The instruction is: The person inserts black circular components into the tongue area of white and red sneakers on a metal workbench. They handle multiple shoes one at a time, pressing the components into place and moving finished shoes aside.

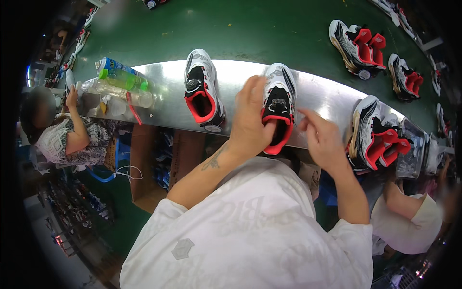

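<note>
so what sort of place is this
Probably a shoe factory or finishing line: similar white, black and red sneakers stand on a broad green surface, possibly a conveyor, and on the metal ledge along it, with other people nearby.

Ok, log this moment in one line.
left hand: holds middle shoe, thumb at its opening | right hand: open beside it, fingers bent | shoe at left: upright on metal strip

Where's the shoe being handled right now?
Head view, just right of centre: the shoe is on the metal strip, toe pointing forward, between the left hand holding it and the right hand.
</note>
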The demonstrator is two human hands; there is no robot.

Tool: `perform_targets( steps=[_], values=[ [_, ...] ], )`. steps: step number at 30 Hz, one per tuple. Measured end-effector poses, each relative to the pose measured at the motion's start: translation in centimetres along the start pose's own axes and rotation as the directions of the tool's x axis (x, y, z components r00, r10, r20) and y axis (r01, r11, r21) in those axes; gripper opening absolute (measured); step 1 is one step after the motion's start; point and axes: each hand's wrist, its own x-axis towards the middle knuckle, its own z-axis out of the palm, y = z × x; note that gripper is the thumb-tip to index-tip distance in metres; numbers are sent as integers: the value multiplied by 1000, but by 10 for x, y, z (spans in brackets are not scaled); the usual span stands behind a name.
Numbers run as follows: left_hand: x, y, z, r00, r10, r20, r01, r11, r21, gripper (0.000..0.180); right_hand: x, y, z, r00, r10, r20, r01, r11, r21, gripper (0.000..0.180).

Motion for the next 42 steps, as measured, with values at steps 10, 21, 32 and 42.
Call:
perform_targets(
  steps=[10, 21, 32, 42],
  values=[
    [-16, -18, 14, 993, -119, -28, 115, 987, -113, 36, 91, -34, -5, 859, -202, 470, 432, 780, -453, 30],
    [-14, -14, 13, 994, -98, 41, 100, 993, -62, 29, 84, -42, -5, 855, 94, 510, 237, 804, -546, 29],
    [-12, -18, 15, 888, -366, 279, 403, 911, -84, 29, 83, -39, -1, 876, 179, 447, 140, 793, -593, 41],
    [-8, -11, 17, 928, -286, 241, 296, 955, -6, 21, 79, -37, -2, 906, -21, 423, 260, 818, -514, 34]
  ],
)
